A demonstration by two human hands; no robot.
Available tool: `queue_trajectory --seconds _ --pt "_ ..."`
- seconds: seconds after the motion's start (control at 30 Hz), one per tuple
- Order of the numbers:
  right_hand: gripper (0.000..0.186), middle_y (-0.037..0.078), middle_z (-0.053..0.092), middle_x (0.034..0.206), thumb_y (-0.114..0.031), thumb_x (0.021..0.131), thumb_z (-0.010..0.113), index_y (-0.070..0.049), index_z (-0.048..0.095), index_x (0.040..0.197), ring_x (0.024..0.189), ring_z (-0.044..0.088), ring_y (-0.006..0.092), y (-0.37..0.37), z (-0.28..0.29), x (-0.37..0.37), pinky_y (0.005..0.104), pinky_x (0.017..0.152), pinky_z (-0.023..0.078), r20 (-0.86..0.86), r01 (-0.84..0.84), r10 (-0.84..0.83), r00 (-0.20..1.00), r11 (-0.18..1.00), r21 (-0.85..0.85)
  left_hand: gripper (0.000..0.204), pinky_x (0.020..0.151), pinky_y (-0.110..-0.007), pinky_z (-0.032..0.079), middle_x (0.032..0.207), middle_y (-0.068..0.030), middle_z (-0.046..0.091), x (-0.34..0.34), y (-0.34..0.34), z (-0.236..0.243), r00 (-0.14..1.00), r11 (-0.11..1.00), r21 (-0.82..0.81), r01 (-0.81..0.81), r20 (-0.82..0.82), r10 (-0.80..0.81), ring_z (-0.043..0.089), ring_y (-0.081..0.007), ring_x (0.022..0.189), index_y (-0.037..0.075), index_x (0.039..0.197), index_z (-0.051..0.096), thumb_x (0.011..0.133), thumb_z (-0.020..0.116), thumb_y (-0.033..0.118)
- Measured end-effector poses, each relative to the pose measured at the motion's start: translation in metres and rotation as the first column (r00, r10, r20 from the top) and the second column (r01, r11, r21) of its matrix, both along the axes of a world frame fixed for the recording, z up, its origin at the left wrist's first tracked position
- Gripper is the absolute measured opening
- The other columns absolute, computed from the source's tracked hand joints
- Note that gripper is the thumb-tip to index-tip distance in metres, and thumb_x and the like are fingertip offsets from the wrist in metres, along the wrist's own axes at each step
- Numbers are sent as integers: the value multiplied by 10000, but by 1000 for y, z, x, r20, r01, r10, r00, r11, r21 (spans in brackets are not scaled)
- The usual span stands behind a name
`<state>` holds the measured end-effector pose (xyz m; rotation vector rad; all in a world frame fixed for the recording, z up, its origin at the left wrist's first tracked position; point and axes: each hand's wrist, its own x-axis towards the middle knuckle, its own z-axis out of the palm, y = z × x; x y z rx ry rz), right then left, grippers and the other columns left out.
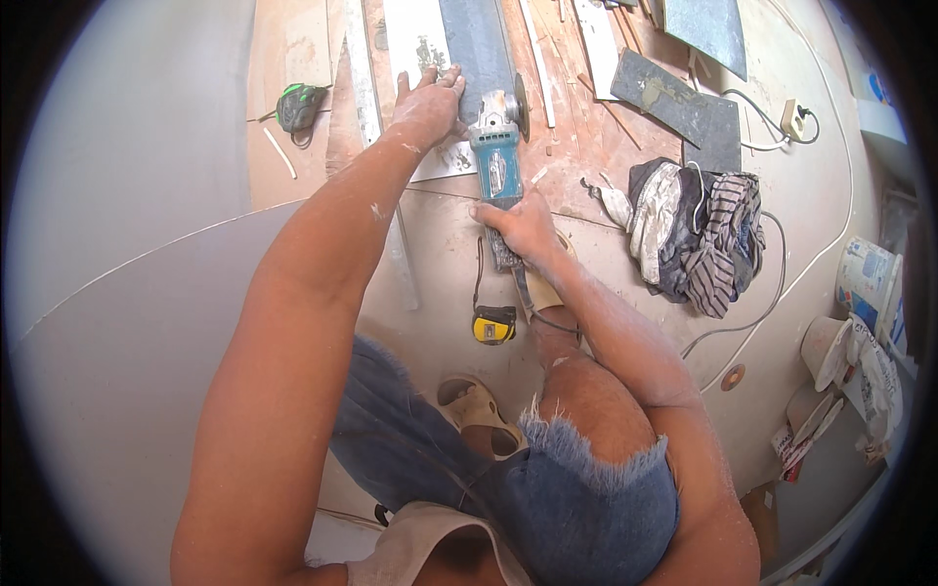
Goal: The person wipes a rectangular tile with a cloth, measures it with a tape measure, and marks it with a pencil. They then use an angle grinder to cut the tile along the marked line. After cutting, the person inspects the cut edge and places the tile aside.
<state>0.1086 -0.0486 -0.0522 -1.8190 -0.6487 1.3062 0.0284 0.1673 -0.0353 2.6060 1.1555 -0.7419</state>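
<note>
My right hand [528,230] is wrapped around the body of a teal angle grinder [498,168]. Its grey metal head points away from me, and a dark disc [522,105] stands edge-up on its right side. Whether the disc spins, I cannot tell. My left hand [430,107] lies with fingers spread over a white strip [418,39] with dark smudges, close to the grinder's head. Alongside runs a dark blue-grey strip [477,44], its near end partly behind the hand and grinder. Pale dust coats both hands.
A yellow-black tape measure [494,325] lies by my feet, a green-black one [299,107] at far left. Dark offcut pieces [660,98], bundled cloth [699,230], a power socket [793,119] and cords lie right. Buckets [868,273] stand along the right edge.
</note>
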Motion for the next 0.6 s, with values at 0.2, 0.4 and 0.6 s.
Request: queue_trajectory --seconds 0.2,0.4,0.6 --pt "465 55 666 781 -209 733 847 25 602 1050 655 608 119 1 8 0 291 619 506 -22 -1 1 1000 1000 20 970 1230 -590 141 1659 53 263 2 5 1 1000 1000 -1 -15 7 15 217 -230 1536 188 1567 353 758 822 445" --pt "488 86 687 828 -232 707 839 30 616 1052 711 634 162 -5 9 1 319 669 516 -42 -10 8 999 999 -33 968 1232 -586 140 1659 55 264 4 4 3 999 999 -17 -33 7 33 218 -225 1535 185 1564 359 756 825 441" --pt "599 155 699 879 -291 679 842 62 584 1088 810 675 224 4 11 10 352 760 539 -44 -68 66 997 996 -57 955 1235 -578 134 1659 56 265 3 4 3 999 1000 -6 -31 11 31 218 -224 1536 185 1564 359 765 823 425"
